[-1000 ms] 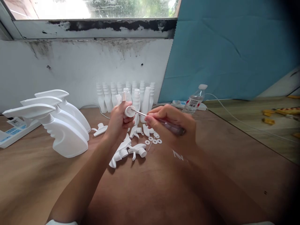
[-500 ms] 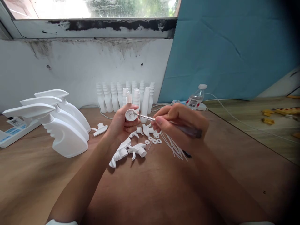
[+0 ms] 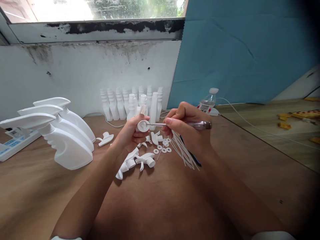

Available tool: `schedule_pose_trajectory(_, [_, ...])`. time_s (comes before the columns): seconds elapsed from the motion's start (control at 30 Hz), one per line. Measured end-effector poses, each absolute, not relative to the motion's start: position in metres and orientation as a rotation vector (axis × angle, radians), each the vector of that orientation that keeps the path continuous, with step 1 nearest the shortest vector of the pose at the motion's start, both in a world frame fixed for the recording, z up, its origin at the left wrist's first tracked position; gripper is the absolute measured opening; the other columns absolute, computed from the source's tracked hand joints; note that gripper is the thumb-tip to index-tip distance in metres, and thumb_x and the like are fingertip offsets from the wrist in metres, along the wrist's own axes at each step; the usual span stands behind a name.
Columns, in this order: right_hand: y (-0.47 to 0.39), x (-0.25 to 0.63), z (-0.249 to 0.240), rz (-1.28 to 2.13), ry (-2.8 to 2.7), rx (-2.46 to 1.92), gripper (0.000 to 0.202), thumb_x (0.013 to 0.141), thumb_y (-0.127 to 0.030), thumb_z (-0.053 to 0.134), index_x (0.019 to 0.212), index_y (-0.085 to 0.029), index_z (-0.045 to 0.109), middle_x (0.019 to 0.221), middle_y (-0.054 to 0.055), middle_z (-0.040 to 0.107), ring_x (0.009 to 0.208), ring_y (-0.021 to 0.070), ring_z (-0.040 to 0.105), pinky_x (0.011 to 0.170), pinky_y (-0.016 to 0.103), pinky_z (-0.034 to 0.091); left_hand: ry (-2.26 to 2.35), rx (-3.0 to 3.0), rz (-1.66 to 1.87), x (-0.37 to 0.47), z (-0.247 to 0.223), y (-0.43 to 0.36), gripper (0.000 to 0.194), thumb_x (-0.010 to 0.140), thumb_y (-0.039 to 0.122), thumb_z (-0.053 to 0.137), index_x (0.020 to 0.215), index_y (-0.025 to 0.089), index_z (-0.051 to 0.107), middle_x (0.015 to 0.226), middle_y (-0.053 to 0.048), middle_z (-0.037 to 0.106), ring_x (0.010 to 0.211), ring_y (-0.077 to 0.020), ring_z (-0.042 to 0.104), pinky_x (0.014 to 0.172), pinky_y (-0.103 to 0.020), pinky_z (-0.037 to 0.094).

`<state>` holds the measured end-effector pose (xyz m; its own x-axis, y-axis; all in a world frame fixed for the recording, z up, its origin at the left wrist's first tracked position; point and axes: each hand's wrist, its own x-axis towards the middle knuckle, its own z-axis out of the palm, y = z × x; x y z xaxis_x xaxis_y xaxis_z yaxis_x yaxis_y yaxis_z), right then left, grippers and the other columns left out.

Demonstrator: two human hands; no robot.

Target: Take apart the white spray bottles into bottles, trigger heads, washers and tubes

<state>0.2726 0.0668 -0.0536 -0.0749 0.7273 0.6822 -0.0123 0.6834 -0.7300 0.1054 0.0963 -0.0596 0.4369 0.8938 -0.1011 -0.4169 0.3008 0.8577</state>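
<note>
My left hand [image 3: 130, 133] is closed round a white spray trigger head [image 3: 142, 125], whose round collar opening faces me. Between the fingers of my right hand [image 3: 186, 125] is a screwdriver [image 3: 201, 125] with a see-through dark handle. Its thin metal shaft points left, and the tip is at the rim of the collar; how far it reaches inside I cannot tell. Beneath my hands lie several white washers [image 3: 163, 150], a bundle of thin white tubes [image 3: 184, 151] and loose spray trigger heads [image 3: 147, 160]. A dark slim tool [image 3: 196, 159] lies beside the tubes.
On the left stand white spray bottles [image 3: 72, 146] with heads fitted, by a power strip [image 3: 18, 145]. One trigger head [image 3: 106, 138] lies apart. Along the wall are several white bottles [image 3: 112, 105]. A clear plastic bottle [image 3: 208, 101] stands at the back right near a cable.
The screwdriver has swung from a slant to nearly level, and its handle now shows. My left hand has shifted slightly right with the trigger head, its collar turned a little.
</note>
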Motion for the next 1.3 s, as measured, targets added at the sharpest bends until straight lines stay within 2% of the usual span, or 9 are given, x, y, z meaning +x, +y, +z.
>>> schedule_pose_trajectory(0.17, [0.064,0.268,-0.061,0.541,-1.484,-0.535,0.030,0.075,-0.011,0.060,0.060,-0.021,0.037,0.058,-0.004,0.059,0.048,0.0105,0.054,0.045,0.026,0.041,0.612,0.710,0.822,0.104,-0.060,0.099,0.028,0.079,0.024,0.057,0.056,0.015,0.046,0.044,0.008,0.027,0.034,-0.0020,0.014,0.026,-0.012,0.010])
schedule_pose_trajectory(0.3, [0.067,0.268,-0.062,0.653,-1.445,-0.509,0.030,0.074,-0.012,0.060,0.061,-0.021,0.035,0.059,-0.004,0.059,0.046,0.0106,0.054,0.040,0.025,0.040,0.602,0.646,0.772,0.101,-0.057,0.099,0.028,0.079,0.025,0.057,0.054,0.013,0.050,0.041,0.008,0.025,0.032,-0.0015,0.014,0.026,-0.011,0.009])
schedule_pose_trajectory(0.47, [0.077,0.268,-0.063,0.798,-1.394,-0.464,0.029,0.077,-0.014,0.059,0.062,-0.022,0.035,0.057,-0.004,0.057,0.043,0.0113,0.053,0.036,0.024,0.039,0.553,0.590,0.755,0.100,-0.056,0.099,0.019,0.077,0.021,0.059,0.060,0.014,0.051,0.048,0.004,0.041,0.031,-0.0012,0.018,0.026,-0.011,0.010])
schedule_pose_trajectory(0.53, [0.077,0.266,-0.064,0.769,-1.398,-0.459,0.029,0.078,-0.014,0.058,0.063,-0.022,0.035,0.058,-0.004,0.057,0.044,0.0118,0.053,0.036,0.025,0.039,0.558,0.592,0.782,0.102,-0.057,0.098,0.020,0.076,0.020,0.059,0.060,0.014,0.050,0.049,0.004,0.042,0.032,-0.0013,0.019,0.026,-0.011,0.010])
schedule_pose_trajectory(0.73, [0.063,0.261,-0.065,0.255,-1.582,-0.525,0.031,0.077,-0.009,0.060,0.061,-0.022,0.036,0.056,-0.004,0.051,0.048,0.0112,0.051,0.043,0.026,0.036,0.671,0.731,1.052,0.110,-0.059,0.093,0.030,0.075,0.020,0.061,0.056,0.017,0.038,0.048,0.007,0.032,0.035,-0.0016,0.018,0.029,-0.012,0.010])
schedule_pose_trajectory(0.93, [0.053,0.262,-0.062,-0.221,-1.815,-0.589,0.028,0.074,-0.004,0.059,0.065,-0.022,0.040,0.060,-0.004,0.056,0.047,0.0092,0.043,0.046,0.027,0.033,0.729,0.931,1.282,0.113,-0.059,0.088,0.036,0.071,0.023,0.069,0.064,0.020,0.034,0.051,0.010,0.028,0.038,-0.0022,0.019,0.032,-0.012,0.011])
schedule_pose_trajectory(1.03, [0.054,0.263,-0.062,-0.179,-1.825,-0.578,0.027,0.074,-0.005,0.059,0.064,-0.022,0.039,0.060,-0.004,0.057,0.047,0.0093,0.045,0.046,0.026,0.034,0.741,0.961,1.293,0.114,-0.058,0.087,0.038,0.071,0.024,0.069,0.066,0.021,0.032,0.052,0.010,0.028,0.039,-0.0021,0.017,0.033,-0.012,0.011])
schedule_pose_trajectory(1.2, [0.062,0.264,-0.065,0.175,-1.650,-0.570,0.028,0.077,-0.009,0.057,0.062,-0.022,0.038,0.058,-0.004,0.053,0.050,0.0104,0.051,0.046,0.026,0.036,0.725,0.995,1.258,0.113,-0.056,0.086,0.037,0.071,0.026,0.070,0.067,0.020,0.034,0.053,0.009,0.030,0.039,-0.0019,0.017,0.033,-0.013,0.012])
schedule_pose_trajectory(1.3, [0.063,0.264,-0.067,0.206,-1.613,-0.569,0.028,0.077,-0.009,0.057,0.062,-0.022,0.037,0.057,-0.004,0.052,0.051,0.0116,0.053,0.045,0.026,0.038,0.730,1.007,1.246,0.114,-0.056,0.084,0.036,0.072,0.025,0.070,0.068,0.020,0.034,0.054,0.009,0.031,0.040,-0.0021,0.017,0.033,-0.013,0.011])
